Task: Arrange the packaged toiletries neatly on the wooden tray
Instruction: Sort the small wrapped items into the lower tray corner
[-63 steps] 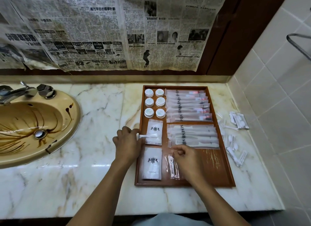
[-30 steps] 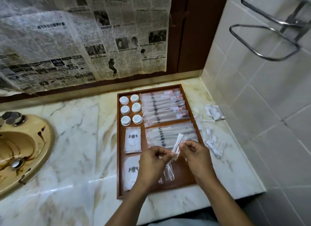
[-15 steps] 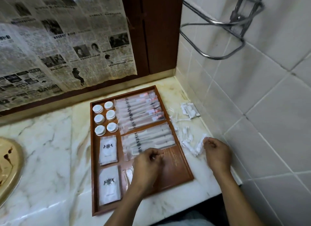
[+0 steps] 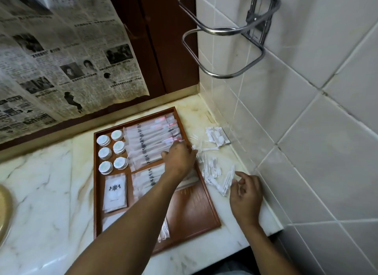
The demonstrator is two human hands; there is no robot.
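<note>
Far left, rim of the yellow-beige basin [image 4: 3,209] on the veined marble counter [image 4: 51,182]. Rectangular brown wooden tray [image 4: 194,209] sits on the counter in the corner. It holds six round white-lidded jars [image 4: 105,153], white square sachets [image 4: 114,189] and rows of long clear-wrapped packets [image 4: 147,139]. Left hand [image 4: 180,161] is over the tray's right rim, fingers hidden, so I can't tell its grip. Loose clear cotton-swab packs [image 4: 214,172] lie on the counter just beside the tray. Right hand [image 4: 246,197] is at those packs, fingers loosely spread, holding nothing. Chrome wire rack [image 4: 223,76] is on the tiled wall.
</note>
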